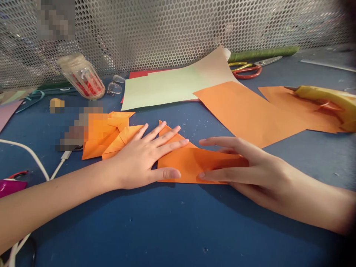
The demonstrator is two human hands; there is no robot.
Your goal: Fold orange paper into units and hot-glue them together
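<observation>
A folded piece of orange paper (194, 165) lies flat on the blue table (167, 230) in front of me. My left hand (144, 157) presses down on its left part, fingers spread and flat, thumb along the near edge. From the right, my right hand (239, 163) comes in with its fingers laid on the paper's right end, and the thumb touches the near edge. Just left of my left hand sits a pile of folded orange paper shapes (107, 135).
Flat orange sheets (244, 109) and a pale green sheet (172, 87) lie behind. A yellow glue gun (330, 102) rests at the right, red-handled scissors (250, 68) and a green roll (264, 53) at the back. A jar (82, 78), glasses (115, 85) and white cable (33, 157) are left.
</observation>
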